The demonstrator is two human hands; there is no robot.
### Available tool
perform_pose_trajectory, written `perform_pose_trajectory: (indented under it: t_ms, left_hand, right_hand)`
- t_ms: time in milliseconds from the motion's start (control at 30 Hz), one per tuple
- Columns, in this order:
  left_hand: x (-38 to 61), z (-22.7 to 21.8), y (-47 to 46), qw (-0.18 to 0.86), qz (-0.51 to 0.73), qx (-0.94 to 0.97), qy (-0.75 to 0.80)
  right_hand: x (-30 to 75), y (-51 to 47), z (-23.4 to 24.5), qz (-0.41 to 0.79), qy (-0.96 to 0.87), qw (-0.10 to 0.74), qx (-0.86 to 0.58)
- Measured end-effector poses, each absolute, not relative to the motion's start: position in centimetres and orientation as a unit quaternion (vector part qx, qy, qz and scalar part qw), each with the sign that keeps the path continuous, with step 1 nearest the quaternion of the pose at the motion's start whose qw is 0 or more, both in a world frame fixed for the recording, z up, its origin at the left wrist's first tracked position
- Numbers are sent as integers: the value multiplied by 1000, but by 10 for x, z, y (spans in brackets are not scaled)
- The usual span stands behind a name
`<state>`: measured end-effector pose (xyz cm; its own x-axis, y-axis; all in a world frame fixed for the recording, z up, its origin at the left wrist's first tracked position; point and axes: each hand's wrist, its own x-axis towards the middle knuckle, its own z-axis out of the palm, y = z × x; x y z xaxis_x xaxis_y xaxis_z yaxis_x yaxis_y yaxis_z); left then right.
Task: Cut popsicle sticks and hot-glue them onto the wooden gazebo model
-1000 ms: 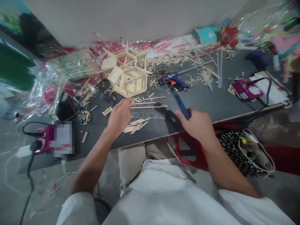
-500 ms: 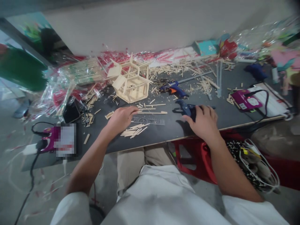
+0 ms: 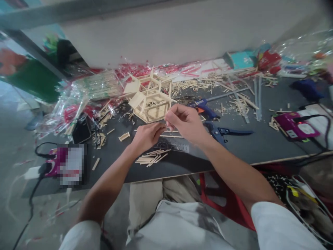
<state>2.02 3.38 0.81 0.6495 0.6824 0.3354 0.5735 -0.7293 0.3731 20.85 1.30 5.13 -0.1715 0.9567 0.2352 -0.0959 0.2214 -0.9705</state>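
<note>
L hand (image 3: 145, 137) & R hand (image 3: 191, 126) close tog., fingertips pinched; can't tell what's held.
Thin pale wood sticks (image 3: 173, 136) lie nr clear plastic ruler (image 3: 179, 146); pale hexagonal wood-stick frame (image 3: 151, 103) just behind.

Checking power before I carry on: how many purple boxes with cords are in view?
2: the left purple box lies at the left end of the table; the right purple box lies toward the other end. More could be hidden.
</note>
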Motion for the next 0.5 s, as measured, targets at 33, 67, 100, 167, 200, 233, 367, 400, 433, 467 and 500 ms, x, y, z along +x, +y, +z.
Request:
perform_pose_trajectory:
  t_ms: [33, 67, 100, 167, 200, 233, 367, 400, 433, 467, 500]
  left_hand:
    - [20, 4, 32, 93, 245, 901, 346]
    - [19, 1, 31, 69, 260, 899, 345]
    - [18, -1, 29, 48, 275, 897, 343]
    - [15, -5, 29, 18, 302, 892, 335]
    - [14, -6, 29, 9, 313, 891, 329]
    - [13, -7, 29, 2, 321, 890, 325]
    - [13, -12, 30, -8, 330, 887, 322]
    - [14, -14, 30, -8, 327, 889, 322]
    - [14, -15, 30, -9, 325, 889, 321]
    - [15, -15, 30, -11, 326, 890, 319]
    - [15, -15, 30, -15, 332, 889, 316]
  right_hand:
    - [207, 14, 47, 497, -583, 526, -369]
    - [206, 14, 41, 485, -584, 533, -374]
    - [205, 14, 35, 467, -582, 542, -386]
    - [206, 12, 23, 418, -576, 560, -424]
    - [206, 12, 17, 394, -575, 564, -443]
    - [206, 11, 13, 376, -576, 563, -458]
    - [211, 8, 8, 359, -583, 559, -468]
    - [212, 8, 8, 353, -585, 562, -466]
    - [213, 8, 8, 345, -587, 564, -468]
    - [214, 9, 8, 336, -590, 564, -471]
    - [215, 10, 8, 326, -593, 565, -472]
